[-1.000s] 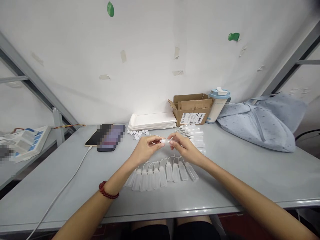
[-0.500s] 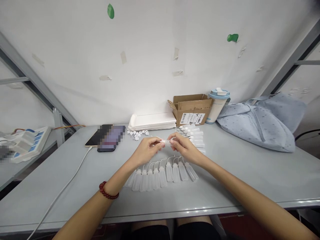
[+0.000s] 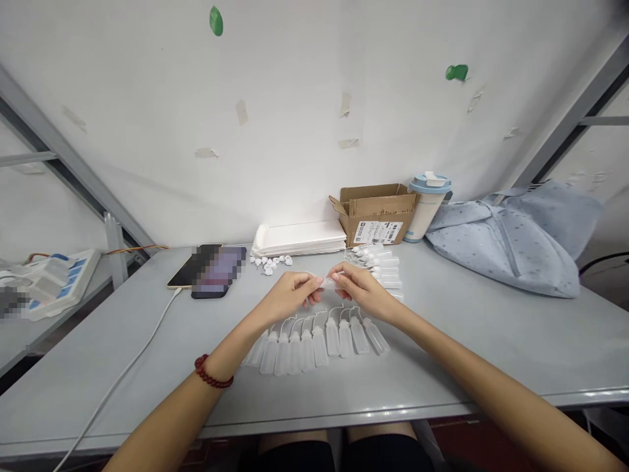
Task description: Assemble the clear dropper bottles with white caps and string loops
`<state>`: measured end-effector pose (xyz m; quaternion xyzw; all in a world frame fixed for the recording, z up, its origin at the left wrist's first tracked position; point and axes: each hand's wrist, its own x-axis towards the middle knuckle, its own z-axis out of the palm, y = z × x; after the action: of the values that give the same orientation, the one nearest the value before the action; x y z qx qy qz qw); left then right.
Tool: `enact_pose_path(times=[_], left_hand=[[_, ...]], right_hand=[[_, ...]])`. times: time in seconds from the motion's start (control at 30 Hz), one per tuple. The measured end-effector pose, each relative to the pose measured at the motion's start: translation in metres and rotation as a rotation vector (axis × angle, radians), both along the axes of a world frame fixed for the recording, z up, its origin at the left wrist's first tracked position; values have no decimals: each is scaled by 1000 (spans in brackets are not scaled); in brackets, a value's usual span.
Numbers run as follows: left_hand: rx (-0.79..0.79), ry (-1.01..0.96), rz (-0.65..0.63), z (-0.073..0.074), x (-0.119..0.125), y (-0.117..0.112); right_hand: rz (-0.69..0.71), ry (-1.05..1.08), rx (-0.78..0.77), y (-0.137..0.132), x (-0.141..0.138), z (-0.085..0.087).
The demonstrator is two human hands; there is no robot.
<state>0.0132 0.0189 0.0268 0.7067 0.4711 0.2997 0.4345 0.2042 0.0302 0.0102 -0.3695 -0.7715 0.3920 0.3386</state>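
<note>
Above the table, my left hand (image 3: 289,295) and my right hand (image 3: 361,292) meet, both closed with thumb and fingertips pinched. Between them is a small translucent plastic bottle (image 3: 326,284), mostly covered by the fingers, so its exact shape is hard to make out. Just below, a fanned row of similar bottles (image 3: 307,347) lies on the table, thin curved white tubes at their tops. More bottles (image 3: 388,272) lie stacked beyond my right hand. Several small white caps (image 3: 269,263) are scattered beyond my left hand.
White padded envelopes (image 3: 299,237) are piled by the wall, beside an open cardboard box (image 3: 381,216) and a blue-lidded cup (image 3: 425,210). A pale blue fabric bag (image 3: 506,242) lies at right. Two phones (image 3: 219,272), one with a white cable (image 3: 132,364), lie at left.
Both hands stay nearly in place; their fingers have shifted slightly around the small bottle, and the left hand's lower fingers show more. The things on the table have not moved.
</note>
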Motion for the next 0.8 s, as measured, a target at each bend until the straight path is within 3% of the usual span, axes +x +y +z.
enact_pose_path(times=[0.3,0.43,0.6,0.8], left_hand=[[-17,-82,49,-2,2,0],[89,-49,29,-1,5,-4],[206,-16,95,-7,6,-5],[48,-53,46,-3,5,-3]], right_hand=[[-101,-79,238,1,0,-1],[-97,-81,200,2,1,1],[-107,-93,132,2,2,3],[-89,-34,122,1,0,2]])
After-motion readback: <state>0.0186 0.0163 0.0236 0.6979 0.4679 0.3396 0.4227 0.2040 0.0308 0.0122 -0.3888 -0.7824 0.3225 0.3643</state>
